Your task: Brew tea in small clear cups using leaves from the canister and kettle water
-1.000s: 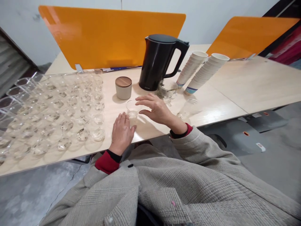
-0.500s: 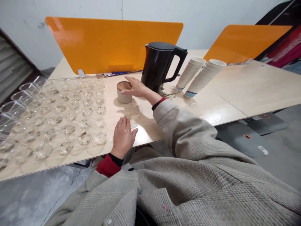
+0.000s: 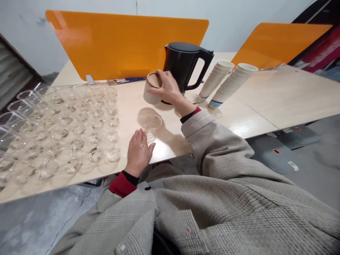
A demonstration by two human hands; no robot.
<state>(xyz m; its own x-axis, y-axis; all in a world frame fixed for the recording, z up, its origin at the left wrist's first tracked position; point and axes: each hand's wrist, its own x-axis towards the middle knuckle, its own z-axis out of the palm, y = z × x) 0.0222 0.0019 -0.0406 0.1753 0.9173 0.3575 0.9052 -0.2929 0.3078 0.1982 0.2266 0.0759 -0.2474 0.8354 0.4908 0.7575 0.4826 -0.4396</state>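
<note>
Pale wood-grain laminate covers the table [image 3: 265, 102], backed by glossy orange dividers [image 3: 124, 42] that screen it from the wall. Off the surface and tilted, a small cream canister [image 3: 151, 91] with a brown wooden lid is clasped in the right hand [image 3: 168, 90], fingers wrapped over its lid and far side, which suits a squat, smooth cylinder. Just below that grip stands one clear cup [image 3: 152, 126], thin-walled and empty-looking, apart from the rest. The left hand [image 3: 138, 152] lies flat and unclenched on the table, fingertips just beside the cup's base, grasping nothing. Behind the held canister rises a matte black kettle [image 3: 186, 67]; beyond its handle lean two stacks of white paper cups [image 3: 228, 83]. Left of the grip, clear cups in rows [image 3: 66, 127] crowd the table.
</note>
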